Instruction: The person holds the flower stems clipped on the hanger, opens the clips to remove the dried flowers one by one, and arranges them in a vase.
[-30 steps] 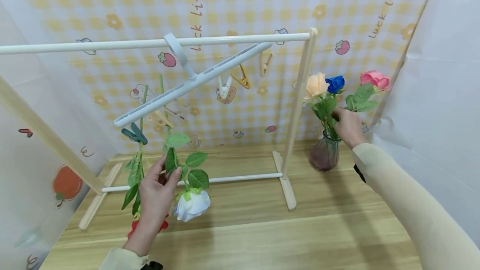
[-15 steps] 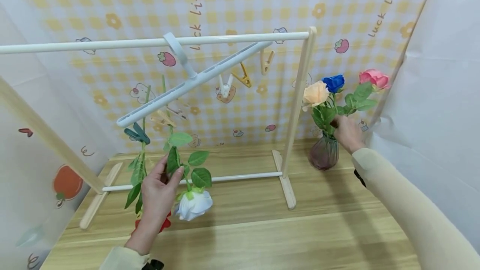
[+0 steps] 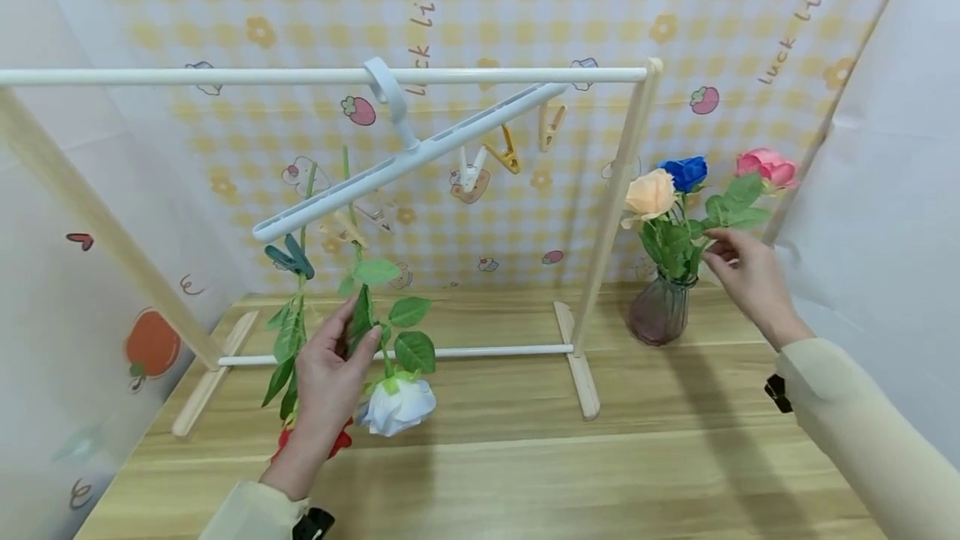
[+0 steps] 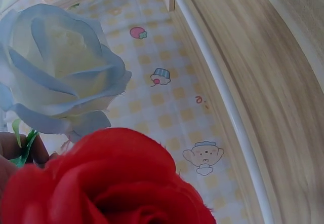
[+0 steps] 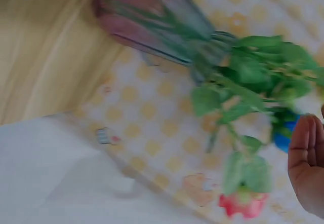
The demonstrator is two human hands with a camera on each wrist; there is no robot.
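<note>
At the lower left of the head view, the left hand (image 3: pixel 326 382) pinches a leafy stem (image 3: pixel 363 319) between thumb and fingers; the stem hangs head-down from a clip on the tilted white hanger (image 3: pixel 408 161). Its white rose (image 3: pixel 397 405) dangles just right of the hand, and a red rose (image 3: pixel 339 442) peeks out beneath the wrist; the left wrist view shows both blooms close together, touching or nearly so. A second leafy stem (image 3: pixel 288 340) hangs just left of the hand from a teal clip (image 3: pixel 291 258). The hanger hooks over the white rail (image 3: pixel 225 75) of a wooden rack (image 3: pixel 615 215), whose right post stands between the two hands.

At the right of the frame, the right hand (image 3: pixel 750 277) is loosely spread, fingertips at the leaves of the pink rose (image 3: pixel 767 167), gripping nothing that I can make out. That rose leans from a purple glass vase (image 3: pixel 658 315) on the wooden table (image 3: pixel 600 473), beside an orange rose (image 3: pixel 649 194) and a blue rose (image 3: pixel 686 172).
</note>
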